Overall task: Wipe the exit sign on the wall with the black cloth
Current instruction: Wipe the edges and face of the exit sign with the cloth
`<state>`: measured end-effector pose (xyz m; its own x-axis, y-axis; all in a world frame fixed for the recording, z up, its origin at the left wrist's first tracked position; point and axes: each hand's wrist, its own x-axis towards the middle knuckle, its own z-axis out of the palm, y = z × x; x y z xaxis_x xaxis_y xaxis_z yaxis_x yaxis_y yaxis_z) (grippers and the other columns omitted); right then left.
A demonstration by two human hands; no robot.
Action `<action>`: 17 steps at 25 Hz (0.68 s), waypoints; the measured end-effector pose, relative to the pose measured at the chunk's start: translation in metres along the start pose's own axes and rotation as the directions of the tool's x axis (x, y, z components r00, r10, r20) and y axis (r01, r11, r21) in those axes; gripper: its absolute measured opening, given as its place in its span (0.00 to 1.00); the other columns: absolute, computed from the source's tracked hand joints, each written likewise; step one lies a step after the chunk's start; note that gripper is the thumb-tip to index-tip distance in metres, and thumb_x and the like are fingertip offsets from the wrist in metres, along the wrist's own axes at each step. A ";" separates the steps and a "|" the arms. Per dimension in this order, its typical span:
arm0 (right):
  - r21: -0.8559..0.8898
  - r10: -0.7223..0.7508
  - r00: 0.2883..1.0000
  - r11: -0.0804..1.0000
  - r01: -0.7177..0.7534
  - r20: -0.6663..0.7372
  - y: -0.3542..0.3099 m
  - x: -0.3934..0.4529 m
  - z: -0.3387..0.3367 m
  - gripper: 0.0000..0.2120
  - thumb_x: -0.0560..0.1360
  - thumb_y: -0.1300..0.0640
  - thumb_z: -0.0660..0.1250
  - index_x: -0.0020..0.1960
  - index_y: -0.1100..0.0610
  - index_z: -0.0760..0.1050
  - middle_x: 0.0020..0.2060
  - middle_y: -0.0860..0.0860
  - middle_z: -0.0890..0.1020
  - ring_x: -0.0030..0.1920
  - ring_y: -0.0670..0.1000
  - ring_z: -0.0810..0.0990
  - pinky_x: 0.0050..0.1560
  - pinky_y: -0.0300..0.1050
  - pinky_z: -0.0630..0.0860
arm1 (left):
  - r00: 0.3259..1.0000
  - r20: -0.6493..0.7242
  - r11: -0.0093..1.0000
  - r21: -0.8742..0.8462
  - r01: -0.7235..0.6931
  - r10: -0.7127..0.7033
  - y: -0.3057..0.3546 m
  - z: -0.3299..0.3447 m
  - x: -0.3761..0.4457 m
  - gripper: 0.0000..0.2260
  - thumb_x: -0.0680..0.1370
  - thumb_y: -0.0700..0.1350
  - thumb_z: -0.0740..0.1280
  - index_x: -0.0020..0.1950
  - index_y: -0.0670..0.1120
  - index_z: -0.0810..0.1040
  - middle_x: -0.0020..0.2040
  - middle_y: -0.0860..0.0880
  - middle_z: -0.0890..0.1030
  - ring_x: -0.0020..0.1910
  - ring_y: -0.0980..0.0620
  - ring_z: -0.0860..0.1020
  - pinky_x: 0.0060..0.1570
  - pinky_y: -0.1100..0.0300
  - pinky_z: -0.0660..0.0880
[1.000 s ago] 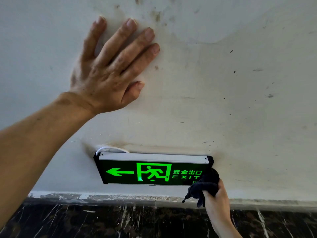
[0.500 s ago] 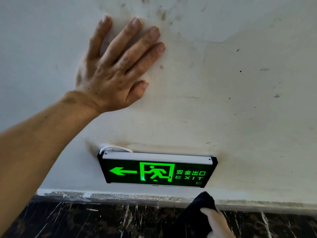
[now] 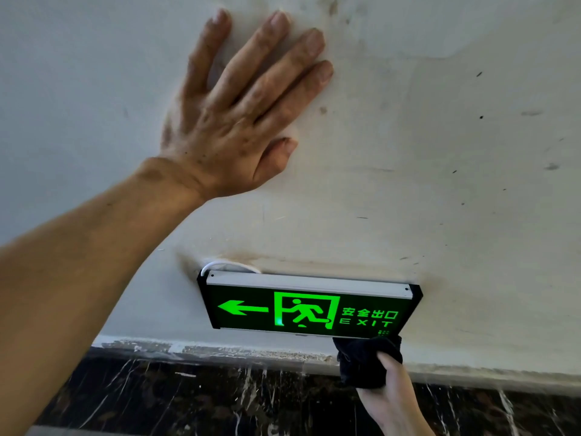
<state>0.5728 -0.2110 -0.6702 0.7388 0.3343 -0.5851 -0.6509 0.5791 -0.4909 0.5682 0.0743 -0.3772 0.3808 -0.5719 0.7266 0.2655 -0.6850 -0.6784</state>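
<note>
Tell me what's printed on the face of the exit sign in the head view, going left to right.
On the exit sign: green arrow → running figure in a doorway → Chinese characters above the word EXIT. Below the sign's right corner, the black cloth is held in the right hand.

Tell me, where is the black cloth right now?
The black cloth is bunched in the right hand, low right in the head view, touching the exit sign's bottom right corner.

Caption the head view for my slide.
Left hand braced flat on the wall, right hand presses the black cloth to the lit exit sign at its lower right corner.
</note>
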 end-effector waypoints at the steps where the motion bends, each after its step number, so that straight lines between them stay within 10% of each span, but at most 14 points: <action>1: 0.019 0.009 1.000 1.000 -0.010 0.009 0.003 0.001 0.003 0.15 0.69 0.67 0.59 0.51 0.57 0.77 0.40 0.61 0.85 0.41 0.64 0.79 0.38 0.53 0.75 | 1.000 -0.002 1.000 0.000 -0.003 0.003 0.001 0.000 0.001 0.28 0.81 0.54 0.55 0.79 0.44 0.64 0.76 0.44 0.65 0.74 0.40 0.65 0.69 0.33 0.63; 9: 0.088 0.047 0.995 0.995 -0.055 0.093 0.023 -0.005 0.024 0.13 0.65 0.69 0.57 0.34 0.64 0.81 0.34 0.65 0.82 0.32 0.62 0.82 0.31 0.52 0.77 | 1.000 -0.001 1.000 0.007 -0.003 0.003 0.001 0.002 0.000 0.28 0.81 0.54 0.56 0.79 0.44 0.64 0.76 0.44 0.64 0.74 0.40 0.65 0.69 0.33 0.62; 17: 0.027 0.183 0.978 0.982 -0.186 0.096 0.057 -0.002 0.045 0.10 0.71 0.70 0.53 0.48 0.70 0.71 0.49 0.69 0.75 0.44 0.65 0.75 0.40 0.54 0.70 | 1.000 -0.001 1.000 0.006 -0.005 0.005 0.001 0.004 0.000 0.28 0.81 0.55 0.55 0.79 0.44 0.64 0.77 0.45 0.63 0.75 0.40 0.64 0.70 0.34 0.60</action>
<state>0.5424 -0.1452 -0.6677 0.6204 0.5046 -0.6004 -0.7723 0.5261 -0.3559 0.5720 0.0750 -0.3783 0.3810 -0.5761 0.7232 0.2686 -0.6795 -0.6828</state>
